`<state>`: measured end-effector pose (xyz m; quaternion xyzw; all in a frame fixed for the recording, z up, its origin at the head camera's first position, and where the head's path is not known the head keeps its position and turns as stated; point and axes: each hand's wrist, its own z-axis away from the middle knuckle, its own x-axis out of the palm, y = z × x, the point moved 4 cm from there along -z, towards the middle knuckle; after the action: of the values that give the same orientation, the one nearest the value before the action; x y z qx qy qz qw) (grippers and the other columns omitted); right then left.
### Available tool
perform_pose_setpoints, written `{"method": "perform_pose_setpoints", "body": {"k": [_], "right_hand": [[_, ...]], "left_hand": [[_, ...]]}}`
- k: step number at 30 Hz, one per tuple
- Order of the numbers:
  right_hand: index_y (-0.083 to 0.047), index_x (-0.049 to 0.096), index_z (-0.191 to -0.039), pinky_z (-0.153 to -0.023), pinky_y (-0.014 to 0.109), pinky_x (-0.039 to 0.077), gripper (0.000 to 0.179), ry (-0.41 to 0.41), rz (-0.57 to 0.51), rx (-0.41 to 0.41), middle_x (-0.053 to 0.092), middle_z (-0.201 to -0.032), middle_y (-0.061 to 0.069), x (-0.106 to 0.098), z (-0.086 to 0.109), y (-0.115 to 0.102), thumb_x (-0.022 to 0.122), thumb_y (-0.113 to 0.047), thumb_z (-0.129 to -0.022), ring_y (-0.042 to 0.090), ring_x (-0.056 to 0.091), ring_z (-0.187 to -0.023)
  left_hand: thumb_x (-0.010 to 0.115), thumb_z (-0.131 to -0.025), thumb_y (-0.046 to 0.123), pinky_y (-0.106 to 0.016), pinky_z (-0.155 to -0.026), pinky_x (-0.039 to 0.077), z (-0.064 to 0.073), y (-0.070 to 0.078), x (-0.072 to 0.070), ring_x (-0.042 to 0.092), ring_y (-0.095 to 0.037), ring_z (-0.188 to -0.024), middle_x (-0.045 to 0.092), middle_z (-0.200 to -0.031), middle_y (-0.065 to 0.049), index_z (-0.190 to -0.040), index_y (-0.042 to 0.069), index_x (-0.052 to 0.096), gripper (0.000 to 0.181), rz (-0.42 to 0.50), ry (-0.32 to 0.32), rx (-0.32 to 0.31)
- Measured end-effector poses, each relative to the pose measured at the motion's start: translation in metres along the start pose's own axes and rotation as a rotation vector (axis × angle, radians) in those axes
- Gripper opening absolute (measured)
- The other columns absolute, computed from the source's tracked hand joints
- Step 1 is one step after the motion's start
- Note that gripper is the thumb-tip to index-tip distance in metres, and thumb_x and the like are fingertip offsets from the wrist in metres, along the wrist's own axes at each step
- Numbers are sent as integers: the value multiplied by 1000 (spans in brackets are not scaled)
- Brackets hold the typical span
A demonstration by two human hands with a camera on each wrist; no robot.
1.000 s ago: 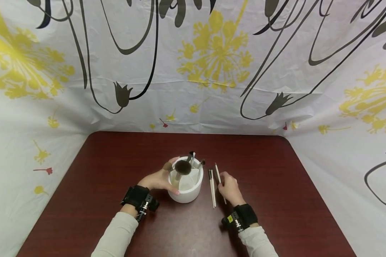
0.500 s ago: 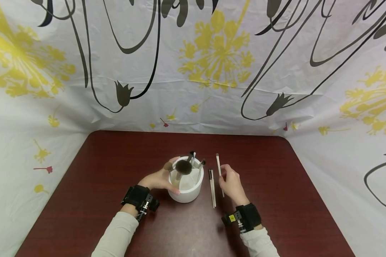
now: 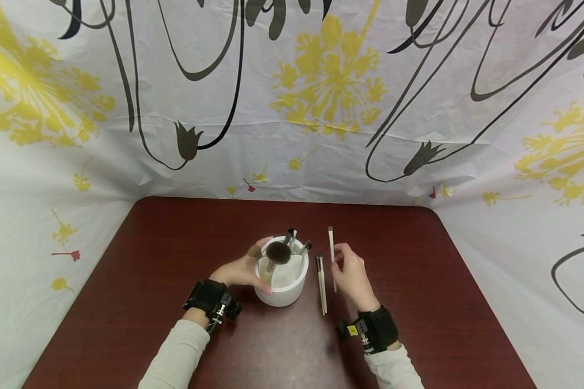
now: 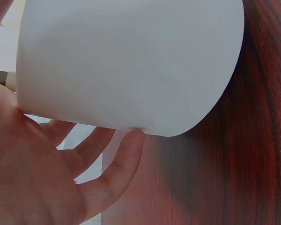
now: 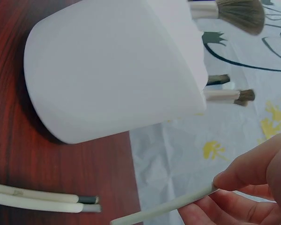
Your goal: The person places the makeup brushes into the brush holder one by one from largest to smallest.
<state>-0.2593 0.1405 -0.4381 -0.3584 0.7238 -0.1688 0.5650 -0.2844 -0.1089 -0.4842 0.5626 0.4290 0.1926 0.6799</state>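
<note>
Brush (image 3: 332,248) pinched between thumb and fingers, my right hand (image 3: 352,275) had edged toward the far side of the table (image 3: 394,243) and, I judged, a little up from it. A second earlier the slim pale handle lay lower in the head view, slanting beside the two brushes (image 3: 322,286); by this moment its bristle end reached well past theirs, and it stood straighter in line with them. I took that to mean the picking up was done, while the placing was not: the brush was held free of the white cup (image 3: 278,297), outside its rim. The two brushes had not moved, and they lay side by side, waiting their turn if I was to gather them too.

My left hand (image 3: 240,271) had stayed where it was, curled around the cup's left side with the thumb toward me, keeping it upright. A large dark-headed brush (image 3: 278,253) leaned inside among several smaller ones.

As for where it lay, the brush ran along the inner side of my right hand, its bristle end pointing away from me and its plain end toward me. The pair sat between it and the cup. From the right wrist I saw only the plain length beyond my fingertips (image 5: 220,182); the bristles were hidden there.
</note>
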Motion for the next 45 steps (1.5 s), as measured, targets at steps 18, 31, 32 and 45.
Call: {"method": "perform_pose_setpoints", "body": {"k": [18, 31, 32, 45], "right_hand": [[1, 52, -104, -55, 26, 44, 28, 100, 7, -136, 58, -76, 5, -16, -3, -27, 60, 8, -78, 16, 55, -63], [0, 51, -104, -57, 27, 44, 27, 117, -17, -171, 58, -79, 10, -19, -6, -41, 61, 6, -80, 16, 57, -69], [0, 51, -104, -57, 26, 44, 27, 120, -17, -174, 58, -79, 9, -19, -6, -41, 61, 6, -79, 15, 57, -69], [-1, 50, -100, -53, 25, 42, 26, 130, -40, -211, 61, -80, 10, -25, -10, -53, 60, 7, -78, 16, 59, -68]], "left_hand": [[87, -55, 12, -51, -102, 21, -1, -1, 1, 26, -33, -128, 25, -142, -15, -142, 7, 4, 120, -26, 6, 18], [86, -54, 7, -47, -102, 20, 0, -1, 2, 26, -33, -128, 27, -141, -17, -141, 7, 5, 119, -13, 10, 10], [86, -54, 7, -47, -102, 20, 0, -1, 2, 26, -33, -128, 26, -141, -17, -141, 7, 5, 119, -16, 11, 8], [86, -55, 8, -47, -103, 20, 1, 2, 0, 26, -32, -128, 25, -142, -16, -142, 9, 5, 119, -20, 16, -21]]}}
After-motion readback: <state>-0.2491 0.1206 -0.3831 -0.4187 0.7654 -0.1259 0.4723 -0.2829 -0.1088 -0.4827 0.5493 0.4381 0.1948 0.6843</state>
